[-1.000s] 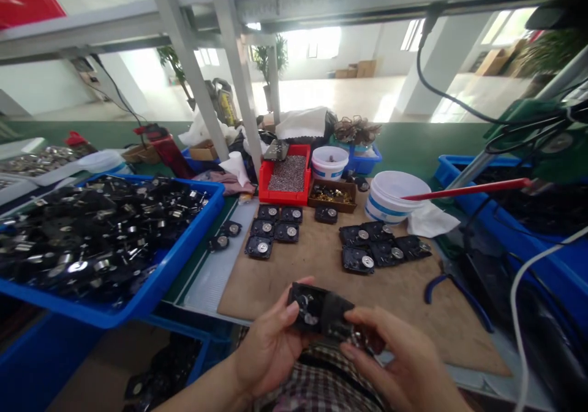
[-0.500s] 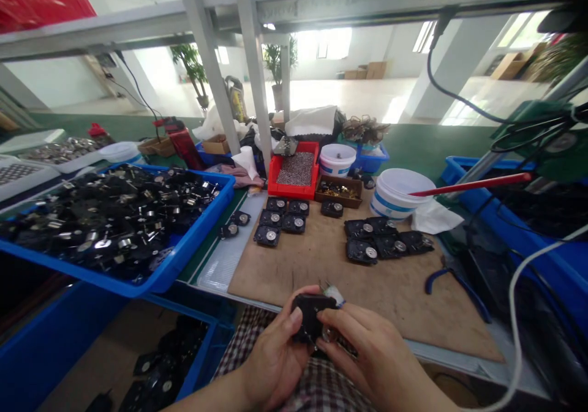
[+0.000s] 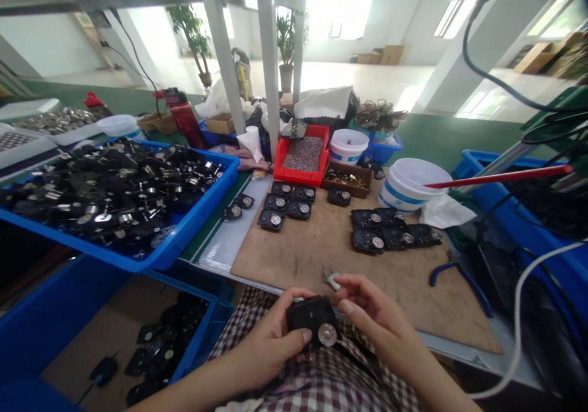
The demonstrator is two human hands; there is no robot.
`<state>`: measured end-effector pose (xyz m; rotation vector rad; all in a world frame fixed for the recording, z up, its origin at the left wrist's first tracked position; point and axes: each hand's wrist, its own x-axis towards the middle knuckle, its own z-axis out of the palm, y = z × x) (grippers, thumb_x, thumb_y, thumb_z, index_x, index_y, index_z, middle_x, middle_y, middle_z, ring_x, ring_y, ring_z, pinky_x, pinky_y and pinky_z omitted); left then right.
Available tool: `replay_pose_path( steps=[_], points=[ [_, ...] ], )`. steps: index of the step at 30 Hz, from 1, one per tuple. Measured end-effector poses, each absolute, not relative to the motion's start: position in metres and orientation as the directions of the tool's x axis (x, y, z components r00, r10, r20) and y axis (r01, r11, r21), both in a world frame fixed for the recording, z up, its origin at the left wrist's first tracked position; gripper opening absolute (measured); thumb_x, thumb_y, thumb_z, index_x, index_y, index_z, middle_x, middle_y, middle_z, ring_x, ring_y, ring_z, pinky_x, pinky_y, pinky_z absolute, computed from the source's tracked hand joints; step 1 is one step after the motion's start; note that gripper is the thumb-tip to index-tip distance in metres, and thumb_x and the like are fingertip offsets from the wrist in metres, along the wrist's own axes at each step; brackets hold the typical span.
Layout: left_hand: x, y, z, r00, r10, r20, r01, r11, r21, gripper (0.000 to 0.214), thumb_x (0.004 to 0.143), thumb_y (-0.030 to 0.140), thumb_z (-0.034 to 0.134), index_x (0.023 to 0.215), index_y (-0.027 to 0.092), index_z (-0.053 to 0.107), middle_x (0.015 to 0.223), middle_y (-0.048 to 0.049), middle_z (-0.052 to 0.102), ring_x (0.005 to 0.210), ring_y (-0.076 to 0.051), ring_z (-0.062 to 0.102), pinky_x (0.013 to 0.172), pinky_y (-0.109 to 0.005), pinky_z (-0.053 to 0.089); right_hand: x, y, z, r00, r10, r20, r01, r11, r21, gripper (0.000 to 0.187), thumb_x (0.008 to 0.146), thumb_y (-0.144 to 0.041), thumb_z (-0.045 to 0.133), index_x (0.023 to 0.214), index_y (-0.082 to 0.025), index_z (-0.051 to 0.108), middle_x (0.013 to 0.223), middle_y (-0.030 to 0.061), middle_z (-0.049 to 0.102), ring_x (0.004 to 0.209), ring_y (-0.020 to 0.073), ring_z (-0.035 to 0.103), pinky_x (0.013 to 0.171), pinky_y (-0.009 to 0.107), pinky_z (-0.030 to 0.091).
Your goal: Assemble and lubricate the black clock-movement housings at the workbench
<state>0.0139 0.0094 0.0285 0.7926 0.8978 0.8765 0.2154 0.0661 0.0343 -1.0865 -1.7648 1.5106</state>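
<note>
My left hand (image 3: pixel 282 335) grips a black boxy mechanism (image 3: pixel 309 317) with a round silver disc at its lower right corner, held over the board's front edge. Its thumb presses on the near face. To the right, my right hand (image 3: pixel 374 308) has its fingers extended and the thumb apart, holding nothing that I can see. Just by its fingertips, a small whitish-green part (image 3: pixel 331 279) with thin metal prongs appears on the brown board (image 3: pixel 298 250); whether the fingers touch it cannot be told. Similar black mechanisms (image 3: pixel 275 202) are grouped farther back on the board.
A blue tray (image 3: pixel 232 170) heaped with black mechanisms is at left, above a blue bin (image 3: pixel 27 344). Behind the board stand a red bin (image 3: pixel 326 155) of small metal pieces and white buckets (image 3: pixel 408 185). Blue-handled pliers (image 3: pixel 459 277) lie right.
My right hand has come off the black mechanism and opened to its right. My left hand keeps hold of the mechanism, whose silver disc now shows plainly. The camera view has tilted down.
</note>
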Motion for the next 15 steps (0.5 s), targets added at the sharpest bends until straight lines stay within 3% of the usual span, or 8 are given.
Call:
replay_pose_path(
  steps=[3, 6, 10, 12, 15],
  points=[
    [0.013, 0.008, 0.029, 0.365, 0.881, -0.302, -0.175, 0.383, 0.907, 0.039, 0.082, 0.024, 0.057, 0.119, 0.023, 0.043, 0.1, -0.0014, 0.056, 0.069, -0.011, 0.053, 0.059, -0.022, 0.042, 0.211, 0.068, 0.03, -0.616, 0.752, -0.233, 0.186, -0.148, -0.971, 0.029, 0.087, -0.042, 0.057, 0.104, -0.018, 0.055, 0.09, 0.0038, 0.06, 0.083, 0.0187, 0.057, 0.073, 0.029, 0.046],
    [0.01, 0.007, 0.026, 0.371, 0.894, -0.252, -0.071, 0.297, 0.952, 0.04, 0.083, 0.019, 0.054, 0.122, 0.023, 0.044, 0.109, -0.0028, 0.057, 0.086, -0.015, 0.056, 0.075, -0.029, 0.045, 0.206, 0.064, 0.032, -0.64, 0.724, -0.258, 0.244, -0.127, -0.962, 0.022, 0.088, -0.039, 0.055, 0.09, -0.017, 0.057, 0.078, 0.0009, 0.058, 0.073, 0.0162, 0.053, 0.065, 0.026, 0.041],
    [0.008, 0.007, 0.022, 0.369, 0.905, -0.209, 0.028, 0.214, 0.976, 0.044, 0.081, 0.013, 0.054, 0.124, 0.023, 0.047, 0.119, -0.004, 0.058, 0.112, -0.022, 0.052, 0.098, -0.037, 0.037, 0.204, 0.057, 0.034, -0.607, 0.752, -0.257, 0.348, -0.039, -0.937, 0.019, 0.088, -0.035, 0.051, 0.087, -0.018, 0.058, 0.072, -0.0004, 0.057, 0.066, 0.0148, 0.051, 0.06, 0.025, 0.038],
    [0.009, 0.008, 0.021, 0.353, 0.908, -0.225, 0.013, 0.235, 0.972, 0.046, 0.08, 0.013, 0.055, 0.124, 0.023, 0.047, 0.119, -0.0041, 0.059, 0.111, -0.022, 0.053, 0.097, -0.037, 0.039, 0.206, 0.058, 0.033, -0.613, 0.747, -0.258, 0.346, -0.04, -0.938, 0.021, 0.089, -0.037, 0.05, 0.088, -0.018, 0.059, 0.075, 0.0006, 0.06, 0.068, 0.0158, 0.054, 0.062, 0.025, 0.041],
    [0.01, 0.009, 0.021, 0.298, 0.898, -0.325, -0.109, 0.37, 0.923, 0.047, 0.079, 0.019, 0.055, 0.125, 0.023, 0.046, 0.113, -0.0048, 0.059, 0.087, -0.017, 0.059, 0.073, -0.03, 0.047, 0.21, 0.069, 0.025, -0.554, 0.811, -0.187, 0.409, 0.07, -0.91, 0.03, 0.092, -0.043, 0.046, 0.103, -0.018, 0.059, 0.083, 0.0029, 0.064, 0.074, 0.0181, 0.059, 0.066, 0.028, 0.047]
  ],
)
